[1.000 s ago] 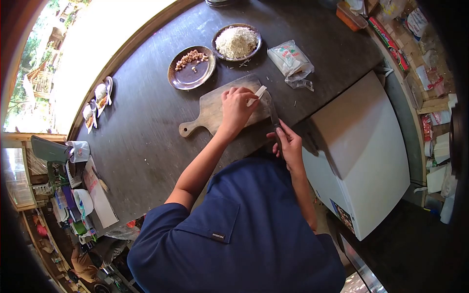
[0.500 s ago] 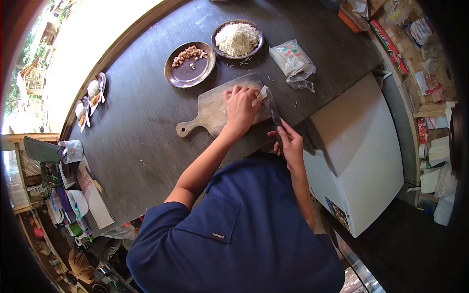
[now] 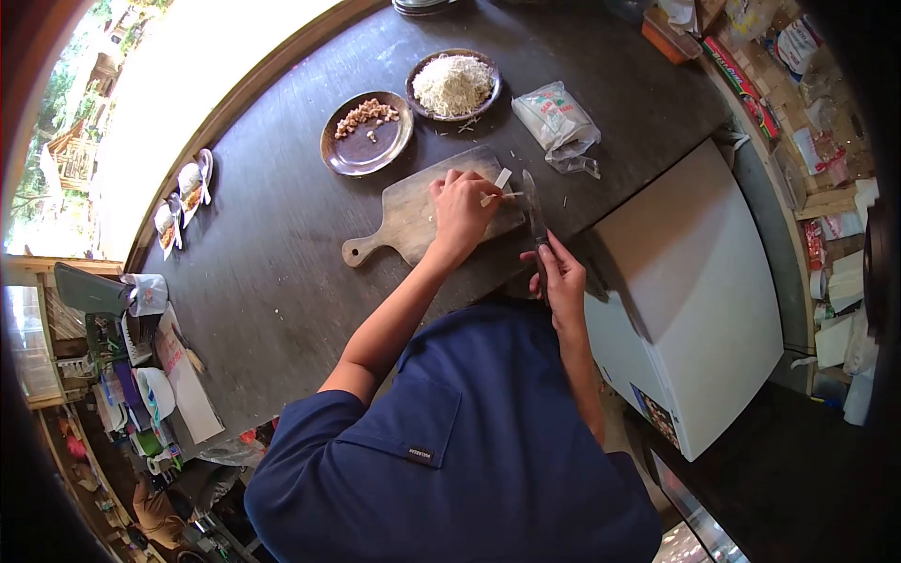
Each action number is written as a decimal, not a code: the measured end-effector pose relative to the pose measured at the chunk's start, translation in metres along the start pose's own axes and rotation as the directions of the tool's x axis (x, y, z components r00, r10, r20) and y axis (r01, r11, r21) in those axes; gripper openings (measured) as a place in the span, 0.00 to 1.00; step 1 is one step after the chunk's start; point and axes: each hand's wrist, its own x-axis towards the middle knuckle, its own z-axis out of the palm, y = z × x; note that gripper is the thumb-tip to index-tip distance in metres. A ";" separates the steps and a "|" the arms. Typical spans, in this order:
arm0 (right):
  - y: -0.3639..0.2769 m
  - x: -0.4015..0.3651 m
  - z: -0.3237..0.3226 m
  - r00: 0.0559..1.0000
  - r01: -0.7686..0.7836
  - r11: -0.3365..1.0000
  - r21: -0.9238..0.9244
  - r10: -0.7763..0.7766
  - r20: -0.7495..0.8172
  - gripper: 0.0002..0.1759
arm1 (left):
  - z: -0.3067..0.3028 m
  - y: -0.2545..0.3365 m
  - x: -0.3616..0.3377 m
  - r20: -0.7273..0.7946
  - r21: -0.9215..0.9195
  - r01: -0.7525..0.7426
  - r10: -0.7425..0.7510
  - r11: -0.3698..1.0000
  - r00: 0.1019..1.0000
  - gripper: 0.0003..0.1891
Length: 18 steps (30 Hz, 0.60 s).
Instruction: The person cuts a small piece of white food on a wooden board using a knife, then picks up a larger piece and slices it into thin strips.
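My left hand is above the wooden cutting board, its fingers pinched on thin pale strips that stick out to the right. What food the strips are is unclear. My right hand is closed around the handle of a knife. The blade points away from me, just right of the strips and near the board's right end. Beyond the board, a brown plate holds small chopped brown pieces. Beside it, another plate holds a heap of pale shreds.
A clear plastic bag with white contents lies right of the plates on the dark table. Small spoons with food sit by the left edge. A white chest-like appliance adjoins the table's right side.
The knife blade has shifted slightly right, away from the strips. One strip now juts out separately from the other at my left fingertips.
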 end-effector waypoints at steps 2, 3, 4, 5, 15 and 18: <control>0.000 -0.001 -0.001 1.000 0.003 1.000 0.009 -0.003 0.008 0.29 | -0.002 0.001 0.001 -0.002 -0.005 0.012 -0.012 1.000 1.000 0.06; 0.000 -0.002 -0.002 1.000 0.003 1.000 0.002 -0.003 0.015 0.29 | -0.008 0.005 0.002 -0.023 -0.047 0.028 -0.029 0.998 0.999 0.06; 0.000 -0.002 -0.003 1.000 0.001 1.000 -0.005 -0.001 0.021 0.29 | -0.012 0.007 0.002 -0.041 -0.090 0.043 -0.047 0.995 0.998 0.06; 0.001 -0.003 -0.003 1.000 0.001 1.000 -0.002 -0.001 0.021 0.29 | -0.015 0.003 0.004 -0.040 -0.087 0.042 -0.046 0.995 0.998 0.06; 0.007 -0.012 -0.003 0.992 0.112 0.976 -0.189 -0.097 0.087 0.29 | -0.081 -0.060 -0.007 -0.019 -0.750 0.209 -0.336 0.628 0.942 0.12; -0.004 -0.019 0.005 0.972 0.145 0.946 -0.289 -0.082 0.220 0.30 | -0.097 -0.074 -0.026 -0.022 -0.722 0.298 -0.451 0.625 0.892 0.15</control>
